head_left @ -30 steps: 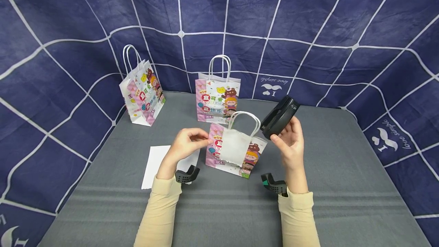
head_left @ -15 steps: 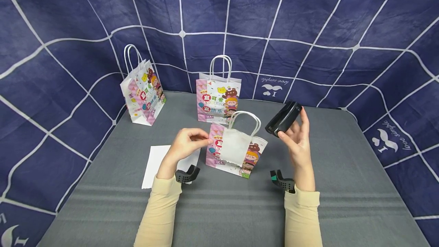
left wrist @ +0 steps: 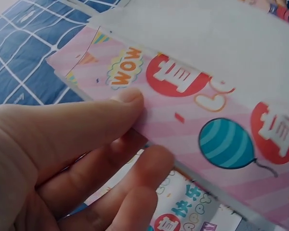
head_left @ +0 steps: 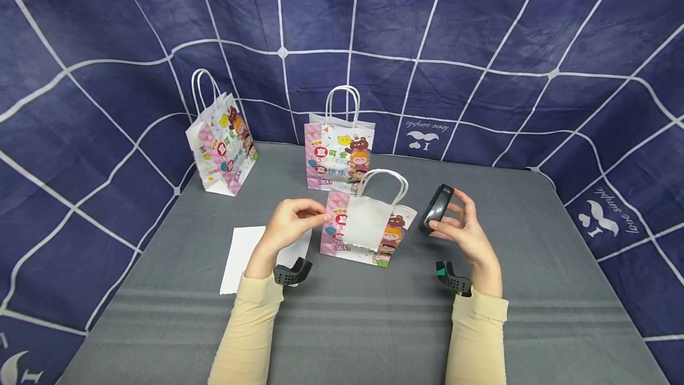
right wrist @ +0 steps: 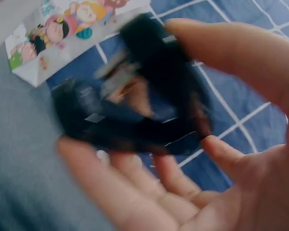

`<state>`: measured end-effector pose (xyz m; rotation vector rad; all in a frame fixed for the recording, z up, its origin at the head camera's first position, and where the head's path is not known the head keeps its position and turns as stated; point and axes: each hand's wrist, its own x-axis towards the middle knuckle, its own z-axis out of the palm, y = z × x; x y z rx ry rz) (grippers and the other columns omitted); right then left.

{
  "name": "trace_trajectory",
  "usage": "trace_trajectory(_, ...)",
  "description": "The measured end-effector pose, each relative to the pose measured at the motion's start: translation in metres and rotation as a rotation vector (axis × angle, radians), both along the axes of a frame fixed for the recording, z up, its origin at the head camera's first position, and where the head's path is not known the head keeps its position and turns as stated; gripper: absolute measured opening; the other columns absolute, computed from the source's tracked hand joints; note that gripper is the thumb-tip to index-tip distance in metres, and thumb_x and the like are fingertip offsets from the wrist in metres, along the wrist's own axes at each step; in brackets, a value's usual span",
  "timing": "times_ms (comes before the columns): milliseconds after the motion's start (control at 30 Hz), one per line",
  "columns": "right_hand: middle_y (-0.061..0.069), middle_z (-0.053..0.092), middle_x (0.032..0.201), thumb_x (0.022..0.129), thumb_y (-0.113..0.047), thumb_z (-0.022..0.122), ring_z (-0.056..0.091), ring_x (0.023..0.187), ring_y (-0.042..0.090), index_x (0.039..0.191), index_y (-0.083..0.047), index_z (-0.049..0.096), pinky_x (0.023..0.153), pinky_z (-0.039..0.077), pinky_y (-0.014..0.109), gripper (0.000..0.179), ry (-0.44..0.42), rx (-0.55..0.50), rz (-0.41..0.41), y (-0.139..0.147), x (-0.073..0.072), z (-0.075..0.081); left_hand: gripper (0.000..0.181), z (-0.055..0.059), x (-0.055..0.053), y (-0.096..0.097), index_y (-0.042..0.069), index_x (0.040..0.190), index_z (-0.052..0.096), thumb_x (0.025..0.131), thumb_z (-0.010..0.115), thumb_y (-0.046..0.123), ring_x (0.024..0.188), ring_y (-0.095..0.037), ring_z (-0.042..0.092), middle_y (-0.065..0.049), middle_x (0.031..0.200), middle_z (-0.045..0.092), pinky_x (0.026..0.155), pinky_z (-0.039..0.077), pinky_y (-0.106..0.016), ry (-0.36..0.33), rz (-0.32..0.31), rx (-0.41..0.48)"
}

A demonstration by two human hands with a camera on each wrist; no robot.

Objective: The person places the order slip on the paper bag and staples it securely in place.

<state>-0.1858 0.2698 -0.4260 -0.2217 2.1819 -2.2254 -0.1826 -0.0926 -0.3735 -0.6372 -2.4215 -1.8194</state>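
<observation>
My left hand (head_left: 291,224) pinches the left edge of a small white-and-pink paper gift bag (head_left: 333,236) with cartoon figures. In the left wrist view the thumb lies on the bag's (left wrist: 178,115) pink printed front, with a finger behind. A white paper piece (head_left: 366,224) covers the middle of the bag's front, beneath its white handle. To the right of the bag, my right hand (head_left: 465,230) holds what looks like a black stapler (head_left: 438,207), apart from the bag. The right wrist view shows the stapler (right wrist: 154,62) blurred, with thumb and fingers on opposite sides.
A white sheet (head_left: 240,254) lies on the grey table (head_left: 363,325), partly under my left hand. Two matching gift bags stand behind: one bag (head_left: 339,156) at the centre back, another bag (head_left: 221,147) at the back left. Blue gridded cloth (head_left: 481,34) surrounds the table's back and sides.
My right hand has drawn the stapler away from the bag's upper right corner, rightward and down, turning it more upright. The bag's lower edge has shifted slightly. My left hand keeps its pinch.
</observation>
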Motion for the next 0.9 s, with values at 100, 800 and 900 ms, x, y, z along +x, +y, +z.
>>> trace_trajectory(100, 0.026, 0.022, 0.13, 0.079, -0.004, 0.073, 0.063, 0.087, 0.015, 0.149, -0.019, 0.001, 0.07, 0.055, 0.037, 0.102, -0.086, 0.072, 0.034, 0.004, -0.002, -0.008, 0.008, -0.001, -0.001, 0.001, -0.009, 0.085, 0.068, 0.081, 0.07, -0.003, 0.067, -0.016, 0.061, -0.02, 0.079, 0.067, 0.064, 0.049, -0.021, 0.002, 0.017, 0.004)
trace_trajectory(800, 0.035, 0.042, 0.124, 0.077, -0.005, 0.074, 0.052, 0.11, 0.039, 0.146, -0.003, 0.01, 0.083, 0.05, 0.036, 0.094, -0.272, 0.322, 0.284, 0.016, -0.003, -0.029, 0.014, -0.044, -0.025, 0.048, 0.0, 0.088, 0.072, 0.08, 0.075, 0.012, 0.07, -0.019, 0.065, -0.012, 0.081, 0.07, 0.065, 0.05, -0.022, 0.063, 0.192, 0.107)
trace_trajectory(900, 0.034, 0.041, 0.127, 0.078, -0.008, 0.074, 0.054, 0.11, 0.037, 0.147, -0.003, 0.01, 0.085, 0.049, 0.037, 0.094, -0.306, 0.347, 0.311, 0.016, -0.003, -0.028, 0.015, -0.04, -0.033, 0.053, 0.002, 0.087, 0.073, 0.08, 0.076, 0.015, 0.07, -0.016, 0.065, -0.009, 0.08, 0.07, 0.065, 0.051, -0.024, 0.094, 0.204, 0.102)
